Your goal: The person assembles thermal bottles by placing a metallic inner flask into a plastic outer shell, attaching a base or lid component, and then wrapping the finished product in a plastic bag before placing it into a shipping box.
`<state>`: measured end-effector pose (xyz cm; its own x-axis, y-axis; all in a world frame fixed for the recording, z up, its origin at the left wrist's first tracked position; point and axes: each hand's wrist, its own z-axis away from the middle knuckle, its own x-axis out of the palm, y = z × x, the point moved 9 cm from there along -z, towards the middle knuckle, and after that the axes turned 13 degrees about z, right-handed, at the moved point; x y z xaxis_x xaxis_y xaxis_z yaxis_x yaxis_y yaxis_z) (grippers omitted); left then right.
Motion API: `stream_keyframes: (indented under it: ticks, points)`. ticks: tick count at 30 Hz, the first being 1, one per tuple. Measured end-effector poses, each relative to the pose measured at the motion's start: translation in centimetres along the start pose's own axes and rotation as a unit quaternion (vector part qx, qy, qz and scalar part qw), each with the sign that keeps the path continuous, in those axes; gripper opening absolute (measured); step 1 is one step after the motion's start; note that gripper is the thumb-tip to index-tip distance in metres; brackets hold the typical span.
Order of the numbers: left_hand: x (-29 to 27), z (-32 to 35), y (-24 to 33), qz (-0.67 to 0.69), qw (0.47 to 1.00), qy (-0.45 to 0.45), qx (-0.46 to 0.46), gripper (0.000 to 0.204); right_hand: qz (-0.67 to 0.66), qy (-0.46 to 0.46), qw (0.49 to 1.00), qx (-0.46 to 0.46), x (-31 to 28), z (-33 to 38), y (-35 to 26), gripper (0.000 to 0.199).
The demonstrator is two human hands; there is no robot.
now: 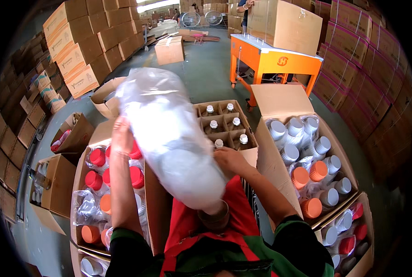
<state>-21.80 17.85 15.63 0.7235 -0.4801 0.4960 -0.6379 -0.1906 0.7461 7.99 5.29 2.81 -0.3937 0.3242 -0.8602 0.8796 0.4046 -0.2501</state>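
Set left grip (pixel 121 135) against blurred translucent bundle (pixel 169 134) at its nine-o'clock edge. Located right grip (pixel 230 160) at bundle's four o'clock, beside white-capped bottle (pixel 219 143). Could not tell finger closure on either grip.

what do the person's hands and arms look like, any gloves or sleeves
No gloves show on the left hand or right hand. The left sleeve and right sleeve are short and black, with green edging at the cuffs.
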Motion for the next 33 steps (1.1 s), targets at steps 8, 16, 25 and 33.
stream_keyframes:
  ticks: [8,16,25,33]
  points:
    - [11.1,5.3,2.3,0.162,0.986,-0.007,-0.026,0.018,-0.691,-0.052,0.693,0.201,4.4,0.7,-2.7,0.028]
    - [19.7,12.7,1.9,-0.582,0.756,-0.292,0.070,0.094,-0.671,-0.051,0.714,0.194,5.0,1.9,-3.4,0.033]
    - [2.1,20.1,1.8,-0.149,0.953,0.218,0.147,0.050,0.169,-0.146,0.971,0.083,4.4,10.7,-2.0,0.046]
    - [0.4,24.5,2.6,-0.129,0.930,0.328,0.107,0.041,0.241,-0.436,0.867,-0.027,13.2,15.1,-3.8,0.029]
